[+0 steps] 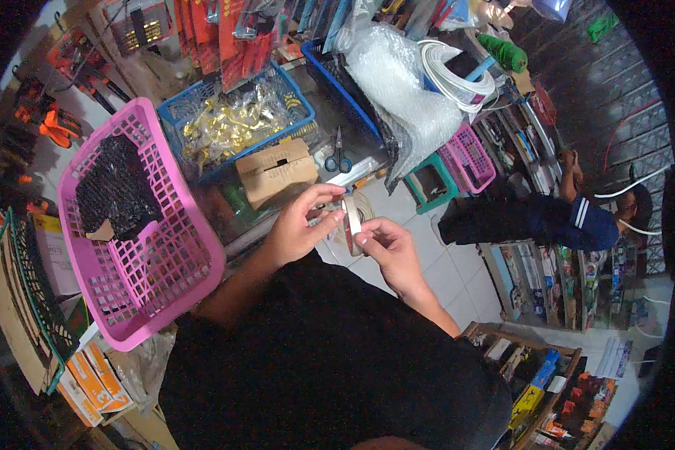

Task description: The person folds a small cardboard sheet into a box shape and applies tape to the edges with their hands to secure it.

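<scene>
Head view: pinched tape roll [352, 216] edge-on between left hand [298, 225] and right hand [391, 247], chest-high over pink basket [139, 279]. Best kept steady, thumbnail feeling rim for loose end.

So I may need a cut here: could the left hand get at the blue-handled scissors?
Probably yes. The scissors lie uncovered just past the cardboard box, but the left hand is holding the tape roll.
</scene>
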Tool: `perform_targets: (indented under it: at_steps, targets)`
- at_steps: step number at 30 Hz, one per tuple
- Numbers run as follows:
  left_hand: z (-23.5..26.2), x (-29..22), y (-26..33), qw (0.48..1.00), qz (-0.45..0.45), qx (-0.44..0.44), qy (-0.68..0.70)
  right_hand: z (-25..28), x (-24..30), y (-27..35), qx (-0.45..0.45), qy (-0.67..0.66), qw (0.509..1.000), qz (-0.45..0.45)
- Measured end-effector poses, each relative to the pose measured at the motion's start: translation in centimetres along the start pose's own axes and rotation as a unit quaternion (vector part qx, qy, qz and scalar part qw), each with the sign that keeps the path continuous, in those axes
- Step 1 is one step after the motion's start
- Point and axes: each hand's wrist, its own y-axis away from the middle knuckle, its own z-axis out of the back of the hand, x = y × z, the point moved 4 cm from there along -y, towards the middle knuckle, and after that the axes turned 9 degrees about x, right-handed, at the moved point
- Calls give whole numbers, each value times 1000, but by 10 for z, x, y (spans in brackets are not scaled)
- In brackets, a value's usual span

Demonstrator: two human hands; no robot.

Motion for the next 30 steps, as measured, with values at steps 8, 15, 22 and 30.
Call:
perform_targets:
  at_steps: [8,15,22,30]
  targets:
    - [10,13,-4,999,20,-33,-7,-7,-7,-4,49,17,999,-18]
    - [16,6,-2,998,32,-54,-25,-13,-7,-10,84,32,996,-20]
    - [20,10,-2,997,28,-58,-44,-10,-7,-14,122,79,989,-16]
    - [25,6,4,996,14,-53,-64,-10,-8,-18,144,109,983,-34]
